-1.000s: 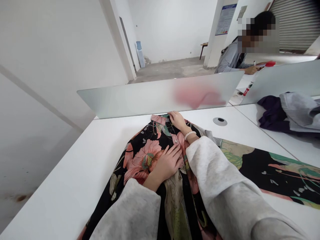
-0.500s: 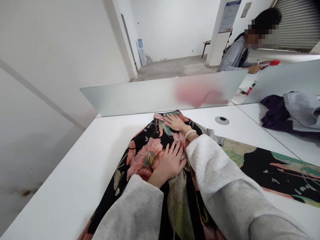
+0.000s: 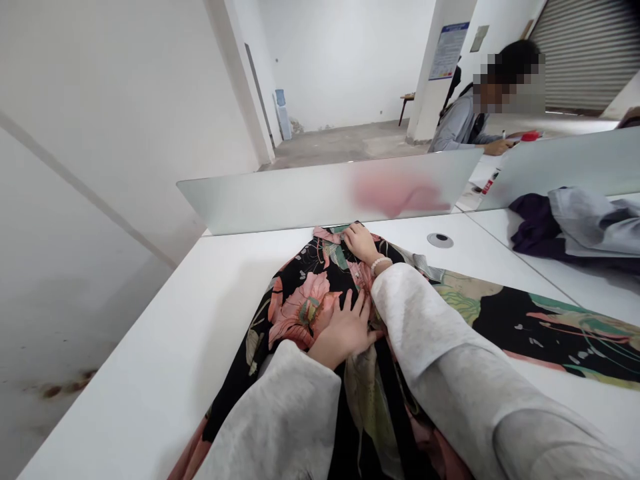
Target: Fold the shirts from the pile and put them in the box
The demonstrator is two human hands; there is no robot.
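Observation:
A black shirt (image 3: 305,307) with large pink flowers and green leaves lies on the white table, its collar toward the frosted divider. One sleeve (image 3: 505,313) stretches out to the right. With fingers spread, my left hand (image 3: 345,330) rests flat on the front of the shirt. My right hand (image 3: 361,243), wearing a pale bead bracelet (image 3: 381,261) at the wrist, has its fingers bent and closed on the cloth by the collar (image 3: 327,233); the fingertips are partly hidden. Both my forearms, in light grey sleeves, cover part of the lower shirt.
A frosted divider (image 3: 300,197) stands along the table's far edge, with a blurred pink shape behind it. Purple and grey cloth (image 3: 540,230) lies at the right. A round cable cover (image 3: 440,240) is set in the tabletop (image 3: 150,347). Beyond the divider, a person (image 3: 457,120) holds a pen.
My right hand has gone from lying flat to fingers bent on the cloth at the collar. My left hand stays spread and has slid slightly down the shirt. The view has shifted a little.

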